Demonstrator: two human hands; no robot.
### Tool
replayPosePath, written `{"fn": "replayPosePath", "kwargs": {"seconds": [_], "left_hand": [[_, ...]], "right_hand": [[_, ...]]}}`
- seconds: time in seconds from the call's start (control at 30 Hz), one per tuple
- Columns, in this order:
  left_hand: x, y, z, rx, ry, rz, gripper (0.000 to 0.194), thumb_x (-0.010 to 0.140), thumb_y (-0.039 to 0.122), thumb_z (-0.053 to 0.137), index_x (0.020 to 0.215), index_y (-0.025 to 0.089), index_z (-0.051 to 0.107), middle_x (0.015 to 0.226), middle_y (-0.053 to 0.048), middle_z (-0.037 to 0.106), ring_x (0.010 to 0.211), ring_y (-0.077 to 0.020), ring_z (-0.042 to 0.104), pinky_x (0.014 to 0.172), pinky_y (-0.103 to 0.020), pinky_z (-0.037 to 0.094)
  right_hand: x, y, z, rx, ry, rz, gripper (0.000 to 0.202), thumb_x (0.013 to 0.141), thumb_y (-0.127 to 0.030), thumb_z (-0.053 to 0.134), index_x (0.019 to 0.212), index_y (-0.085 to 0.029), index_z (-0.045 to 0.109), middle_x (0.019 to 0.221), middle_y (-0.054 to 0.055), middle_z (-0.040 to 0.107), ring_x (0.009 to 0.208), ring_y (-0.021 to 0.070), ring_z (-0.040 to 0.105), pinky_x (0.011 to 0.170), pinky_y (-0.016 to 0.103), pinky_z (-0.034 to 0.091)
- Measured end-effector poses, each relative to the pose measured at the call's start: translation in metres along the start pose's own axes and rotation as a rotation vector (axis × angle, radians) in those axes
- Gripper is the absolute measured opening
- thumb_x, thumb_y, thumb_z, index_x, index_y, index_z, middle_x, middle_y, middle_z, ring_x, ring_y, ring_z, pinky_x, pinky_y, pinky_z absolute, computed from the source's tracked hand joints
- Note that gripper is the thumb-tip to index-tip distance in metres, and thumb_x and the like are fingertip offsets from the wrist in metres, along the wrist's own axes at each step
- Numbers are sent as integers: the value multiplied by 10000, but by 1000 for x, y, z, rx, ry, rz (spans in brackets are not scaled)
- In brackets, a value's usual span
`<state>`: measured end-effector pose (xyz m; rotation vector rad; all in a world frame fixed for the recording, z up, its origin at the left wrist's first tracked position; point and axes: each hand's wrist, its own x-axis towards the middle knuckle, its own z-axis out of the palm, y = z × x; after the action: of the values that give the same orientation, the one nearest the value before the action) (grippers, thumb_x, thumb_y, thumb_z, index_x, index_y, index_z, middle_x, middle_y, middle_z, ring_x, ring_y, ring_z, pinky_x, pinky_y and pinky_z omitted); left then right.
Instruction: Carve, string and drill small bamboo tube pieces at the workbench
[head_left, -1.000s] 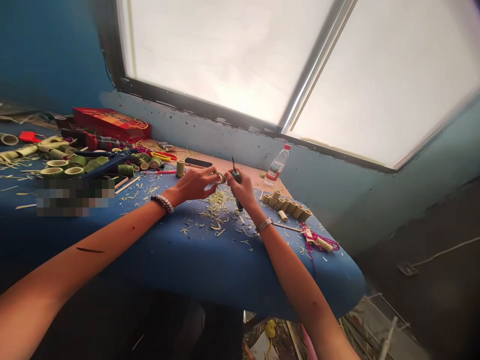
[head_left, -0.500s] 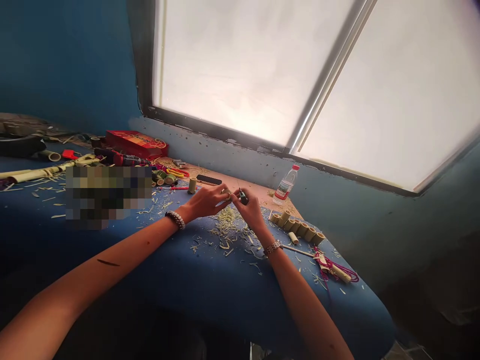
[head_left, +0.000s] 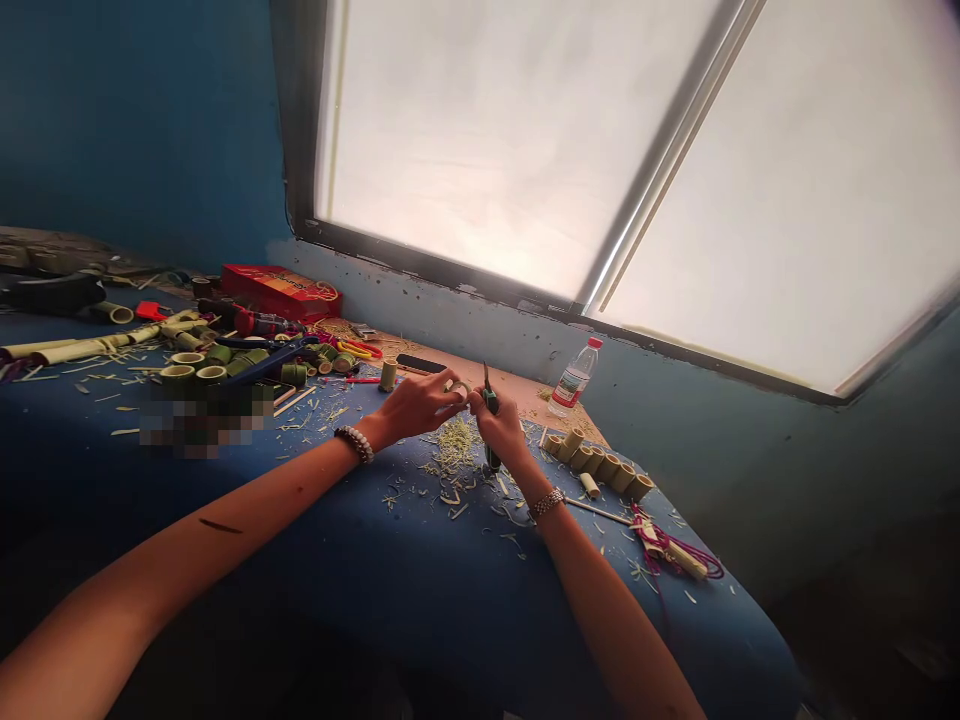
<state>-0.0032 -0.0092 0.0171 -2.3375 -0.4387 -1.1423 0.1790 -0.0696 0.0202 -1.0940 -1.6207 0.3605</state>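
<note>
My left hand (head_left: 417,404) is closed around a short bamboo tube (head_left: 460,392), its pale round end turned toward my other hand. A knife (head_left: 491,402) with a dark green handle is gripped in my right hand (head_left: 501,424), its dark blade pointing up. The two hands almost meet above a heap of pale shavings (head_left: 454,446) on the blue tabletop (head_left: 420,570). Just behind my left hand a bamboo tube (head_left: 388,375) stands upright. My fingers cover most of the held tube.
A row of bamboo tubes (head_left: 611,468) lies right, near a purple cord bundle (head_left: 667,545). A water bottle (head_left: 575,378) stands by the wall. At left are a red box (head_left: 281,292), green bamboo pieces (head_left: 247,360) and a dark blue tool (head_left: 270,362). A phone (head_left: 420,364) lies behind.
My right hand has turned the knife, so its blade stands more upright and the handle shows below the fist. My left hand still holds the tube. The view has shifted slightly.
</note>
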Motion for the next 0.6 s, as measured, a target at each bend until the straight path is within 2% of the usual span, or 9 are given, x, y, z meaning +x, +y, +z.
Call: {"fn": "replayPosePath", "kwargs": {"seconds": [0.23,0.37,0.43,0.5,0.6], "left_hand": [[-2,-1,-2,-83,68,-51,355,1051,416,476,891,186,695,1114,-92,686,646,-96,592,561,-241,403],[-4,-6,-6,-125,163,-175,425,1057,436,439,829,158,666,1118,-110,676,662,-94,604,555,-230,428],[-4,-8,-6,-130,172,-209,445,1058,443,431,806,154,658,1106,-109,671,662,-95,606,551,-228,429],[-5,-11,-4,-131,150,-226,443,1058,451,432,821,156,664,1079,-98,670,640,-93,597,546,-230,425],[-6,-13,0,-110,105,-252,440,1058,472,427,872,169,687,1041,-80,675,590,-90,565,539,-238,411]], "right_hand": [[2,2,-4,111,7,5,451,866,-671,598,820,-228,525,552,-63,429,480,113,374,461,256,306],[6,4,-23,210,181,58,473,831,-693,643,844,-237,518,511,-88,409,419,107,357,412,252,300],[8,4,-32,223,252,90,448,822,-660,665,847,-233,533,507,-91,410,403,108,356,401,255,305],[8,4,-36,168,272,86,407,818,-612,678,843,-221,570,543,-69,464,421,110,384,415,259,324],[6,0,-29,41,216,13,346,813,-530,678,884,-193,647,683,-1,608,515,124,464,483,262,366]]}}
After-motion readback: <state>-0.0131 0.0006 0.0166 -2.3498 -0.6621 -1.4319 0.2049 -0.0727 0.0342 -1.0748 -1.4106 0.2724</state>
